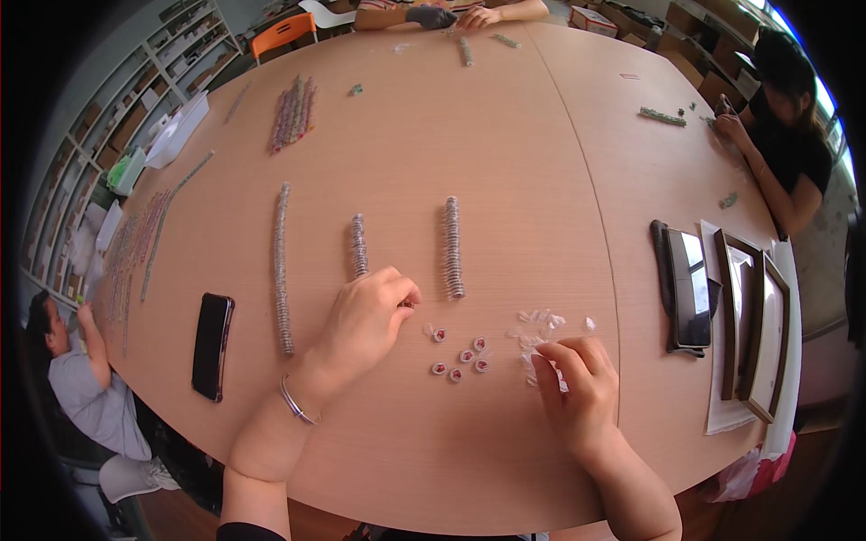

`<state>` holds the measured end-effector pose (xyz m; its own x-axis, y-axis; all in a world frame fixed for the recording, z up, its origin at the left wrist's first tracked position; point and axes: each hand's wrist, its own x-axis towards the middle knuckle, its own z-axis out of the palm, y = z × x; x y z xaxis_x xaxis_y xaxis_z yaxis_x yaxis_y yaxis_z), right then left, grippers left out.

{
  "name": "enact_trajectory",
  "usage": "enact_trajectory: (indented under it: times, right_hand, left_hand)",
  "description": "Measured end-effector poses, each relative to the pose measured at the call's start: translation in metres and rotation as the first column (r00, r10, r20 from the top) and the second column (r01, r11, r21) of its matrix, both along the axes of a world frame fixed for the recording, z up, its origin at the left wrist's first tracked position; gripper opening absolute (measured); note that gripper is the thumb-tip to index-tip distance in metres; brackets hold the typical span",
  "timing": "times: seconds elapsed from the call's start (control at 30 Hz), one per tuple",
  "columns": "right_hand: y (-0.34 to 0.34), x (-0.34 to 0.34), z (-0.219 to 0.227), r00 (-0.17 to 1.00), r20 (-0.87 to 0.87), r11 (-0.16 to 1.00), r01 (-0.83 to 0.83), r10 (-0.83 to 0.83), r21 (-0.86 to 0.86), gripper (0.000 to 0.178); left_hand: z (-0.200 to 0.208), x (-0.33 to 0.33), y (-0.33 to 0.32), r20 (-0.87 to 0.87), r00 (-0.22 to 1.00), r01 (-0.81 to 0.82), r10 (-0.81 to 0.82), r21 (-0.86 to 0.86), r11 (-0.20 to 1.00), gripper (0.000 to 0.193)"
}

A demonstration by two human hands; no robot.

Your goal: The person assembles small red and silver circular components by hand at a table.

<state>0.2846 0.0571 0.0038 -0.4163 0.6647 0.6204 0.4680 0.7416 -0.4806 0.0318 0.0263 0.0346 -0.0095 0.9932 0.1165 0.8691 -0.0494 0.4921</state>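
My left hand (374, 311) is closed in a pinch above the table, with a small dark reddish piece (409, 305) partly showing at its fingertips. My right hand (582, 388) bends over a loose scatter of clear plastic pieces (552, 319), thumb and forefinger pressed together; what they pinch is too small to make out. Between the hands lie several small round pieces with red centres (466, 356). Beyond them is a column of stacked clear discs (453, 248). A shorter column (359, 242) stretches out behind my left hand, and a longer one (282, 270) lies farther left.
A black phone (212, 347) lies at the left. To the right are a second phone (693, 288) on a dark case and brown frames (767, 338). Bundled coloured rods (292, 117) lie farther back. Other people sit around the table (514, 135), with a white tray (178, 131) at its far-left edge.
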Motion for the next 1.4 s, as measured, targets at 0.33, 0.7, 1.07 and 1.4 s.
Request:
enact_trajectory:
  times: [0.33,0.7,1.07,1.4]
  right_hand:
    - [-0.013,-0.008,0.004,0.978,-0.125,0.985,-0.17,0.168,-0.008,0.025]
    - [-0.022,-0.009,0.005,0.933,-0.211,0.956,-0.294,0.292,0.025,0.024]
    - [-0.02,-0.005,0.006,0.953,-0.126,0.944,-0.245,0.277,0.219,0.027]
    - [-0.021,-0.006,0.012,0.964,-0.04,0.928,-0.242,0.264,0.283,0.025]
  left_hand:
    - [0.019,0.046,-0.02,0.597,0.785,0.282,-0.165,-0.107,0.954,0.023]
    - [0.009,0.048,-0.021,0.95,0.265,0.533,0.165,-0.287,0.796,0.03]
    - [-0.004,0.053,-0.024,0.976,0.075,0.489,0.203,-0.213,0.846,0.024]
    - [0.006,0.059,-0.029,0.965,0.185,0.364,0.186,-0.243,0.899,0.023]
